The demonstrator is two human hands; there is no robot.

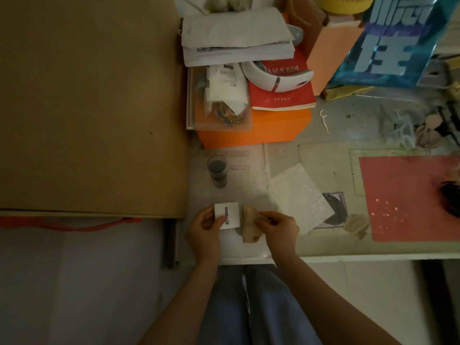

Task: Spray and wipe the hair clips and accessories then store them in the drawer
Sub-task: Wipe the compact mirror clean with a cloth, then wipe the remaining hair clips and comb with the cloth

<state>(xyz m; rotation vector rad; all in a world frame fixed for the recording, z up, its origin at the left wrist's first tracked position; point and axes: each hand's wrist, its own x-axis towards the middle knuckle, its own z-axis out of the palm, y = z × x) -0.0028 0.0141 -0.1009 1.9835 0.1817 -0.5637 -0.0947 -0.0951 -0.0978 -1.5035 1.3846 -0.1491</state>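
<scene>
My left hand (204,226) grips a small white packet (227,215) with a dark logo, just above the desk's front edge. My right hand (278,226) pinches a crumpled beige tissue (250,226) right beside the packet. A dark hair accessory (451,197) lies on a red sheet (403,195) at the far right. A clear plastic box (219,100) holding small colourful accessories stands at the back of the desk. A used tissue (356,224) lies near the red sheet's left corner. No spray bottle or drawer can be made out.
A small dark-capped jar (217,171) stands behind my hands. A white sheet of paper (298,195) lies to the right. An orange box (261,128), a red book (281,88), a white neck massager (276,75) and stacked papers (236,38) fill the back. A brown board (87,108) covers the left.
</scene>
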